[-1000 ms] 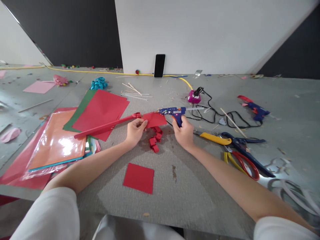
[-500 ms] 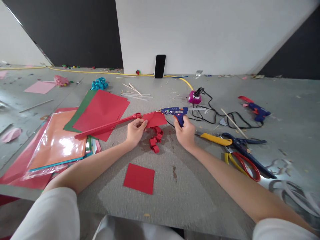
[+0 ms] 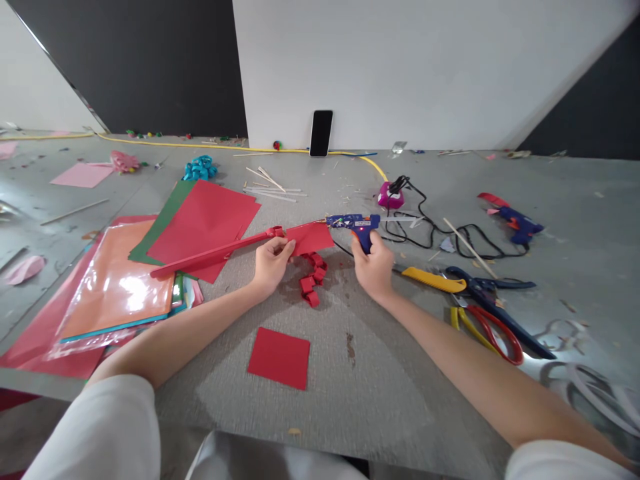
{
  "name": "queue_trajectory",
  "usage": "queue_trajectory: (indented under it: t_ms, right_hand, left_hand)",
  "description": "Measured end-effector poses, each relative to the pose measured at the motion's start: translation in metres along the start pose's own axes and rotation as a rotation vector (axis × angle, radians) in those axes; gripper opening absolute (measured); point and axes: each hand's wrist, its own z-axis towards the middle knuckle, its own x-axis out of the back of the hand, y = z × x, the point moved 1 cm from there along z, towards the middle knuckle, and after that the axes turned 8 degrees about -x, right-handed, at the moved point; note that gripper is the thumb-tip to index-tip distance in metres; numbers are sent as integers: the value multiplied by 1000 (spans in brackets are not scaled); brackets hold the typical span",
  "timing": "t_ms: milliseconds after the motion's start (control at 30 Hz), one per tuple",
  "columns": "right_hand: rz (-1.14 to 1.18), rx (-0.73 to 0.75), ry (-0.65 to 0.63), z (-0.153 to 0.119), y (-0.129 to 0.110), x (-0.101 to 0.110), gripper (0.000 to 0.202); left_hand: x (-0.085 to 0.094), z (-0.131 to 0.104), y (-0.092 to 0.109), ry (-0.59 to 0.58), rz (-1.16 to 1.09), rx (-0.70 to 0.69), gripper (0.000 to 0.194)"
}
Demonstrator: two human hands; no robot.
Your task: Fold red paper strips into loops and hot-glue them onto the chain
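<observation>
Between the thumb and fingers of my left hand (image 3: 273,267) is a red piece of paper (image 3: 314,240), raised above the table. A long red paper-wrapped stick (image 3: 215,252) runs leftward from that hand, with a small curl at its near end. My right hand (image 3: 374,268) is wrapped round the handle of a blue glue gun (image 3: 353,223), its nozzle at the upper edge of the paper and a clear glue stick out the back. Just below the paper lies a curled red paper strip (image 3: 311,283). A red paper square (image 3: 279,358) rests nearer me.
Red sheets (image 3: 205,217) and a plastic packet of coloured paper (image 3: 120,280) lie left. On the right are a yellow cutter (image 3: 434,279), blue pliers (image 3: 500,308), red-handled scissors (image 3: 500,333) and a second glue gun (image 3: 520,225) with tangled cord. A phone (image 3: 321,133) leans on the wall.
My right hand and the glue gun have shifted slightly right, the nozzle staying by the paper's upper edge. My left hand keeps its grip on the paper.
</observation>
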Motion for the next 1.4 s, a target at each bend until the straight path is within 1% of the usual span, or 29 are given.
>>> queue_trajectory:
  t_ms: [167,600,733,1033,1200,1333,1400]
  right_hand:
    - [-8,-13,17,1,1,0,27]
    - [-16,2,42,3,2,0,22]
    - [-14,-8,49,5,5,1,20]
    - [-37,-30,63,8,13,-2,22]
    - [-90,-50,72,22,26,-2,25]
    - [-180,-130,44,39,46,-5,31]
    - [-200,-140,93,44,53,-6,36]
  left_hand:
    - [0,0,0,7,-7,-7,36]
    - [1,0,0,21,-3,-1,35]
    - [0,0,0,27,-16,7,34]
    - [0,0,1,24,-16,-10,36]
    - [0,0,1,13,-58,-22,39]
    - [0,0,1,-8,-99,-15,42]
    - [-1,0,1,-37,-112,-12,43]
